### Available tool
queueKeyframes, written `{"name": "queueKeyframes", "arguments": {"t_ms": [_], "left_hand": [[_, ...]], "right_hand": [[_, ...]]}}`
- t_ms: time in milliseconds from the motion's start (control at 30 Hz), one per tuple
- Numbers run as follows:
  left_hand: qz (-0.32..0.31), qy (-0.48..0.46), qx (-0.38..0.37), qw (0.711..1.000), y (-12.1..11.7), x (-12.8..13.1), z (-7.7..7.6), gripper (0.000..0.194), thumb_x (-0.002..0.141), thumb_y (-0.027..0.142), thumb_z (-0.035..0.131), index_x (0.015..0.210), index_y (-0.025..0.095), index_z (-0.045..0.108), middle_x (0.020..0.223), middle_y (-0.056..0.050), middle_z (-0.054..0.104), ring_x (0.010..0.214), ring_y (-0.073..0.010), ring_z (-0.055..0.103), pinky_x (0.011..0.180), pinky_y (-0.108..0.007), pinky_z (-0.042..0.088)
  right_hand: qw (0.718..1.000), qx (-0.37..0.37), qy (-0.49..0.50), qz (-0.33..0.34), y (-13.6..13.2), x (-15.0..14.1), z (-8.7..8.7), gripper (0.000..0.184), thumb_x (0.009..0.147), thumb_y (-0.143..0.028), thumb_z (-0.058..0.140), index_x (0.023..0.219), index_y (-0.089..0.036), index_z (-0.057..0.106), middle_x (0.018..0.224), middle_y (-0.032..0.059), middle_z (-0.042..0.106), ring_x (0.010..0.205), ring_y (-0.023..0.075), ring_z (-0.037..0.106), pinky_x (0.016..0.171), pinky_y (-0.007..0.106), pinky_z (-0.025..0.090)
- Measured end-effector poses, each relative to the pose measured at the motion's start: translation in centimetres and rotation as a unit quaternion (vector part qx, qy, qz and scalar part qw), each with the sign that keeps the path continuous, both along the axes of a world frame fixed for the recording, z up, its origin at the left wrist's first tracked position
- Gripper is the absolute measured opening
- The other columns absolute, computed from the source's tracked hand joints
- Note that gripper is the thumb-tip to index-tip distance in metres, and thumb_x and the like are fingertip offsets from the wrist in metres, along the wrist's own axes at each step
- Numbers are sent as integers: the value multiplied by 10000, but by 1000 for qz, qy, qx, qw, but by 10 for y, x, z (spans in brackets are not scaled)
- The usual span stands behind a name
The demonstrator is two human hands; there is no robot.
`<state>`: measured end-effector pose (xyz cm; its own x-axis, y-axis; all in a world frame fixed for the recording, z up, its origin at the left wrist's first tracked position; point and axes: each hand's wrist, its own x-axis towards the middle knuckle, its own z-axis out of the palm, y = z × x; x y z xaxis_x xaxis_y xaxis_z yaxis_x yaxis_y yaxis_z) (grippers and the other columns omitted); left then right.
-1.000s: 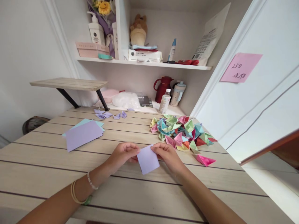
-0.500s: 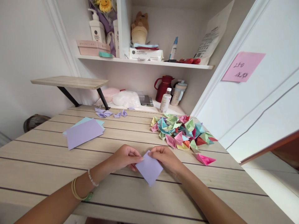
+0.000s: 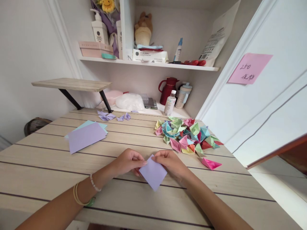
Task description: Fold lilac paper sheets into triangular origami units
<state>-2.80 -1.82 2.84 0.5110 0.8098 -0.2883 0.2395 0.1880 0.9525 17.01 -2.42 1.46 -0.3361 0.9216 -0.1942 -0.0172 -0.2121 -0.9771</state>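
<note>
A small purple folded paper (image 3: 153, 174), diamond-shaped from here, is held between my two hands above the table's near middle. My left hand (image 3: 131, 162) pinches its left corner, thumb on top. At the upper edge, my right hand (image 3: 168, 160) grips the paper between thumb and fingers. Some fingertips are hidden behind the sheet. To the right lies a heap of folded paper boats (image 3: 184, 134) in many colours, with one bright pink boat (image 3: 211, 164) apart from it. Flat purple paper (image 3: 86, 137) rests on light blue sheets (image 3: 103, 126) at the left.
Several small purple folded pieces (image 3: 106, 116) lie at the table's back, beside the black leg of a small raised shelf (image 3: 72, 83). Behind stand a clear bottle (image 3: 169, 103), a red jug (image 3: 167, 91) and a pale tumbler (image 3: 183, 96). A plastic bag (image 3: 130, 102) sits left of them.
Almost nothing differs. The purple folded paper and my fingers have shifted very slightly, and both hands keep their hold on it.
</note>
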Motion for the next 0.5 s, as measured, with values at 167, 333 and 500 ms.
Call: {"name": "queueKeyframes", "arguments": {"t_ms": [167, 333, 500], "left_hand": [[0, -8, 33, 999, 1, -2, -1, 270, 673, 379, 623, 669, 110, 609, 623, -51, 656, 528, -135, 601, 509, -238, 491], [-16, 6, 49, 999, 2, -4, -3, 262, 662, 385, 629, 664, 123, 610, 587, -26, 626, 516, -126, 570, 482, -219, 451], [5, 10, 80, 997, 1, -1, -4, 259, 652, 384, 645, 675, 126, 631, 562, -15, 613, 473, -94, 513, 442, -188, 369]], "right_hand": [[999, 17, -16, 27, -1, 3, 7, 268, 648, -398, 664, 661, -134, 614, 560, 0, 566, 473, 87, 446, 461, 215, 306], [997, 37, -34, 57, -4, 2, 13, 323, 629, -458, 667, 680, -142, 624, 581, 11, 590, 489, 98, 466, 458, 216, 309], [997, 37, -47, 58, -4, -1, 10, 322, 629, -456, 665, 681, -138, 649, 538, -7, 565, 448, 78, 416, 437, 211, 272]]}}
